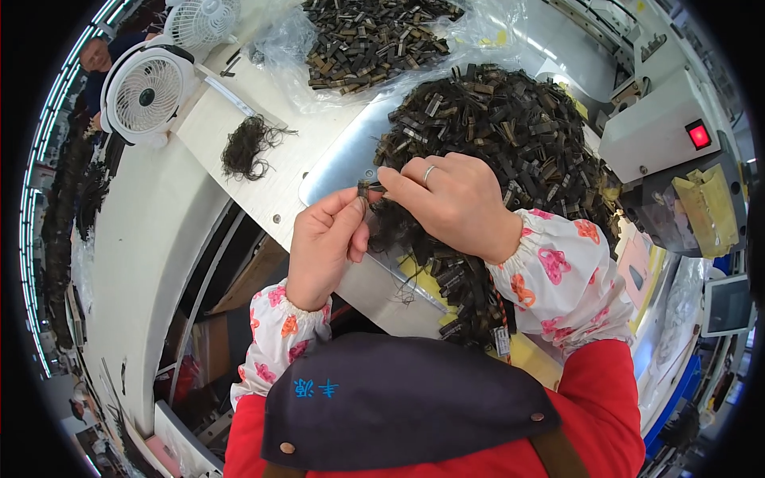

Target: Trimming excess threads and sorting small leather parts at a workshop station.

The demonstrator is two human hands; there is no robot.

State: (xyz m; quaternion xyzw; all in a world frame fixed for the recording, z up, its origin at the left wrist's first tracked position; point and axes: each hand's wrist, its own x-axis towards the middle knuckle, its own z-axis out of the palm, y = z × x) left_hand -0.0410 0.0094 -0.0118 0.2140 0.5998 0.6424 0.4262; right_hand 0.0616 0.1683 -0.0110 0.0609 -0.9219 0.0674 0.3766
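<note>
My left hand (331, 235) pinches a small dark folded strip (363, 191), which looks like a woven label, between thumb and forefinger. Close against it, my right hand (454, 199) has its fingertips closed on dark threads at the strip's right side; a ring sits on one finger. Under and behind the right hand lies a big heap of similar dark strips (494, 119), trailing down toward my apron. Loose dark threads (398, 231) hang below the fingertips. How much thread the right fingertips grip is partly hidden.
A second pile of strips (374, 48) rests on clear plastic at the back. A tangle of threads (249, 148) lies on the white table (275, 187). White fans (148, 94) stand far left, near another person. On the right is a box with a red lit switch (698, 135).
</note>
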